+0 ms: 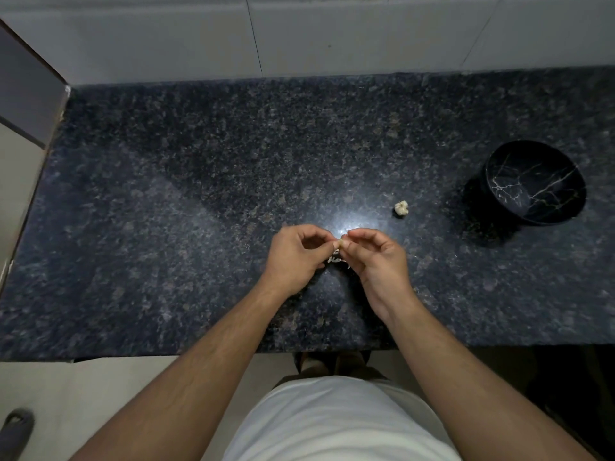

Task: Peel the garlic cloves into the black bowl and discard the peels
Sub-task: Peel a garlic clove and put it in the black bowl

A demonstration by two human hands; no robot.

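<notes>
Papery white skin is what I am working at: I pinch a small pale garlic clove [340, 243] between the fingertips of my left hand [294, 257] and my right hand [376, 261], both held close together just above the dark speckled granite counter [199, 194]. The other fingers of each hand are curled in. The clove is tiny and mostly hidden by my fingers, so I cannot tell how much skin is off.

I judge it light, firm and a little slick once bare, while its skin is thin, dry and likely to tear in bits. It is best held by its two ends, with a nail working under the skin at the root end.

A few thin white peel scraps [334, 259] lie on the counter under my hands.

Off to my right a small whitish garlic bulb [401, 208] sits on the counter, and further right, well apart from my hands, stands the round black bowl with pale marble-like veins [539, 184]. I see no clove in it.
</notes>
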